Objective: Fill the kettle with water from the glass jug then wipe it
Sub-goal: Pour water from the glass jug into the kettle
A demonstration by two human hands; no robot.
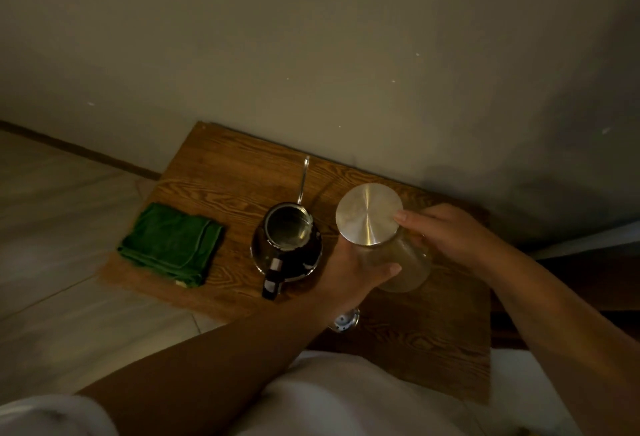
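I am gripping the glass jug (398, 262) with my left hand (353, 273) and my right hand (446, 231) near the bench's (433, 342) far edge, the open kettle (287, 245) standing just beside it, bare wood lying toward the near edge.

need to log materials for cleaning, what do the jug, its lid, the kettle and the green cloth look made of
Jug: clear glass, see-through body.
Lid: brushed metal, radial sheen, likely steel.
Kettle: polished metal, probably stainless, with mirror-like reflections; the handle looks like dark plastic, though dim light leaves that open.
Green cloth: soft folded fabric with a stitched edge, perhaps microfibre.
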